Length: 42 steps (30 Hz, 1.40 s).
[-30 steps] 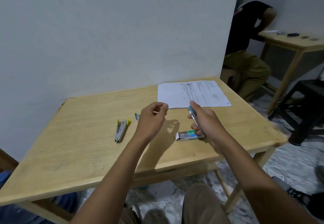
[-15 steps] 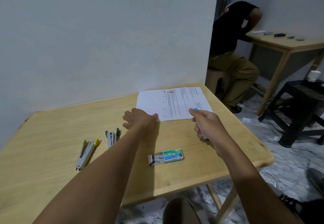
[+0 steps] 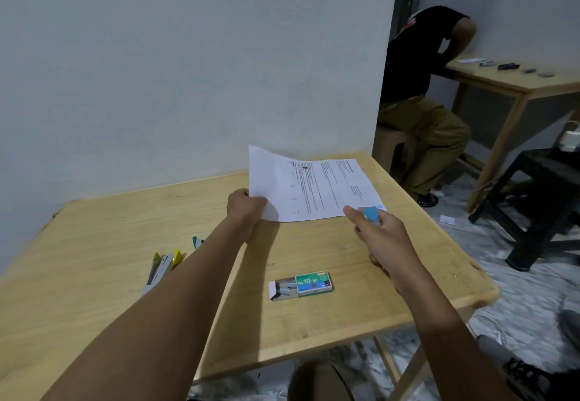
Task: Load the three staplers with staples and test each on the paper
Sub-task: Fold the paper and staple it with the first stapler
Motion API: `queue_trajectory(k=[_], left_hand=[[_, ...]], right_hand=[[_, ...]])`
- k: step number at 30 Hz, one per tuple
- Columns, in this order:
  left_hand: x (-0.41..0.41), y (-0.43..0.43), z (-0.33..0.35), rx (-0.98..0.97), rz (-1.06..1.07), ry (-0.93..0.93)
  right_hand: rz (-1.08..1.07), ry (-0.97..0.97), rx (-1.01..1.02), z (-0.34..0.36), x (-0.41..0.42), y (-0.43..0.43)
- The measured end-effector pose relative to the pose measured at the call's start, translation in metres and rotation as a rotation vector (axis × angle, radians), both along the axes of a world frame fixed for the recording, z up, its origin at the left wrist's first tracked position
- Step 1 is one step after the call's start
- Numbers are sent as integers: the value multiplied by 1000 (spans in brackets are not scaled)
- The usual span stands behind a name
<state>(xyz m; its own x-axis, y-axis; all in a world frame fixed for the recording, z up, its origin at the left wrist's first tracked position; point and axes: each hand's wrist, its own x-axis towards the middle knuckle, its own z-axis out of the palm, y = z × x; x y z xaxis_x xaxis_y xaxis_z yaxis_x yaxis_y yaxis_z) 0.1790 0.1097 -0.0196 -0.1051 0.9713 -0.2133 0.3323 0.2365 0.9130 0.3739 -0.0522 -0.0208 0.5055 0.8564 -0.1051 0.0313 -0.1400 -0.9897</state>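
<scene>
**Paper gripped at one corner, blue stapler at the other**

Head view: At the centre of the frame the left hand [image 3: 248, 209] pinches the lower left corner of the paper [image 3: 314, 190], a white sheet printed with lines of small dark text. The sheet's left edge curls up off the table [image 3: 110, 243], while its right part lies low over the wood.

Right of centre, the right hand [image 3: 383, 237] has its fingers curled round the blue stapler [image 3: 372, 213]. Only the stapler's light blue end shows, at the paper's lower right corner.

Below centre lies the box of staples [image 3: 301, 286], green and blue, marked "No 10", with its left end open.

At the lower left the yellow stapler [image 3: 163, 267] lies partly behind the left forearm. Just above it, only the tip of the green stapler [image 3: 197, 241] shows.

At the upper right a person [image 3: 420, 86] sits at another table.
</scene>
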Motion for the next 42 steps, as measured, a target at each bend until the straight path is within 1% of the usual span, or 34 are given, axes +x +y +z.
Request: queue_trajectory(k=[3, 6, 9, 12, 14, 17, 19, 22, 24, 25, 27, 29, 30, 32, 33, 35, 37, 39, 40, 42], left_hand=[[-13, -26, 23, 139, -31, -157], [-31, -54, 46, 283, -35, -236], [-48, -76, 66, 423, -9, -240], [-59, -91, 76, 481, -12, -207], [-65, -96, 76, 485, -3, -172], [-69, -103, 70, 509, 9, -167], [-67, -106, 64, 543, 5, -161], [-55, -108, 54, 597, -59, -100], [-44, -108, 45, 595, -172, 10], [-39, -109, 40, 564, -257, 79], [-31, -109, 27, 436, -453, 264], [-25, -108, 14, 298, -588, 459], [-23, -108, 10, 238, -602, 515], [-21, -105, 2, 151, -545, 551], [-20, -102, -1, 141, -501, 562], [-16, -98, -7, 165, -430, 618], [-11, -95, -13, 189, -363, 647], [-7, -90, -18, 199, -299, 651], [-5, -89, -18, 198, -273, 646], [-1, -87, -16, 178, -229, 610]], right_hand=[[-36, -84, 7, 3, 1, -1], [-50, -181, -2, 5, 0, 1], [-63, -313, -64, 5, -4, 7], [-36, -452, -203, 3, -8, 14], [-13, -466, -249, 0, -12, 17], [24, -414, -239, -3, -19, 23], [53, -430, -257, -4, -24, 25], [60, -534, -320, -4, -33, 24], [38, -639, -339, -5, -38, 21], [25, -686, -338, -7, -40, 20], [9, -738, -330, -10, -44, 19], [0, -734, -317, -11, -44, 19], [-6, -724, -313, -11, -43, 19], [-16, -676, -309, -13, -39, 22], [-20, -637, -301, -17, -35, 25], [-31, -502, -240, -20, -27, 27], [-55, -286, -165, -17, -21, 26], [-42, -104, -161, -10, -18, 22], [-20, -91, -157, -9, -17, 21], [3, -167, -144, -15, -16, 22]])
